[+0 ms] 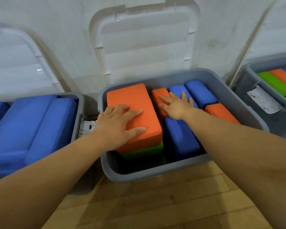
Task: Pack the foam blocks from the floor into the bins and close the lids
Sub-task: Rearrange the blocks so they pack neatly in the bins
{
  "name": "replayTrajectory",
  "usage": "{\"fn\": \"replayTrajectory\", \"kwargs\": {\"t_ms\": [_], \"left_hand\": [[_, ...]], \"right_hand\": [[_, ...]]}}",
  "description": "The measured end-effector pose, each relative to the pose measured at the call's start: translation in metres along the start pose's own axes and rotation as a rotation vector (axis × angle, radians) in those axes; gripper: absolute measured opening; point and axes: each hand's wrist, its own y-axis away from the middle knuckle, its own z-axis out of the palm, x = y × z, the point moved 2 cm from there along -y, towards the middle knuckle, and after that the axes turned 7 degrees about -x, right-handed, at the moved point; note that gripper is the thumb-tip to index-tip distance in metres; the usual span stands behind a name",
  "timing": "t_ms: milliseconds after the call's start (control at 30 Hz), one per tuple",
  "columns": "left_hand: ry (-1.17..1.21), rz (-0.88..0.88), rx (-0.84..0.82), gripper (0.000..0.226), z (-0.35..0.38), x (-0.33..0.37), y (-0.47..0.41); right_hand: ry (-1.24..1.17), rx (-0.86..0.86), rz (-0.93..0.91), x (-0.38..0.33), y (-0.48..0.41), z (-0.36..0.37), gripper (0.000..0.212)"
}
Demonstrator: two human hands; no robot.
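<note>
1. Three grey plastic storage bins are standing side by side against the white wall, and the middle grey bin [155, 172] is taking both hands; its translucent white hinged lid [145, 47] is leaning open against the wall.
2. Sitting along the middle bin's left edge, a large orange foam block [139, 100] is riding on a green foam block [144, 151] and standing proud of the rim.
3. Lying near the front edge, a dark blue foam block [180, 139] is sitting lower, with more blue and orange blocks filling the back and right corners.
4. Pressing flat, fingers spread and gripping nothing, the left hand [117, 126] is bearing down on the large orange block.
5. Also flat and unclenched, the right hand [177, 104] is resting across a small orange foam block [158, 95] and its blue neighbour.
6. Judging by this, the step in hand is settling the packed blocks; no blocks are showing on the visible wooden floor [155, 204].
7. Next, the tall stack is probably needing to sink below the rim before the lid is swung down.
8. Flanking bins, the left one [76, 113] holding blue blocks and the right one [248, 75] holding green and orange, are also standing open and crowding both arms.
</note>
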Motion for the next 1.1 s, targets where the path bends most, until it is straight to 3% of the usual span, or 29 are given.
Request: {"fn": "replayTrajectory", "kwargs": {"t_ms": [67,133,200,333,433,533,700,767,867,1000,1100], "left_hand": [[0.035,0.027,-0.056,0.089,-0.006,0.003,0.0],[0.084,0.035,-0.101,0.082,-0.013,0.004,-0.001],[0.149,-0.058,-0.051,0.085,-0.02,0.001,-0.004],[0.234,-0.231,-0.076,0.106,-0.018,0.001,-0.012],[0.49,-0.34,-0.168,0.102,-0.02,0.007,-0.013],[0.68,-0.314,-0.133,0.098,-0.02,0.019,-0.01],[0.819,-0.147,0.17,0.098,-0.037,0.049,-0.014],[0.891,-0.002,0.205,0.099,-0.039,0.069,-0.02],[0.984,0.146,0.137,0.08,-0.033,0.101,-0.029],[0.762,0.203,0.013,0.059,-0.004,0.117,-0.041],[0.624,0.157,-0.078,0.054,0.011,0.106,-0.038]], "right_hand": [[-0.142,0.027,-0.017,0.0,0.003,-0.005,0.065],[-0.398,0.167,-0.064,-0.008,0.011,-0.018,0.068],[-0.495,0.235,-0.139,-0.017,0.023,-0.027,0.064],[-0.642,-0.142,-0.276,-0.028,0.045,0.006,0.07],[-0.706,-0.161,-0.318,-0.027,0.043,0.011,0.075],[-0.579,-0.133,-0.372,-0.026,0.053,-0.002,0.076],[-0.41,0.102,-0.378,-0.008,0.078,-0.053,0.075],[-0.298,0.235,-0.321,0.006,0.091,-0.082,0.074],[-0.127,0.365,-0.133,0.032,0.101,-0.11,0.081],[0.02,0.166,0.115,0.076,0.096,-0.072,0.075],[-0.044,0.069,0.173,0.086,0.098,-0.045,0.075]]}}
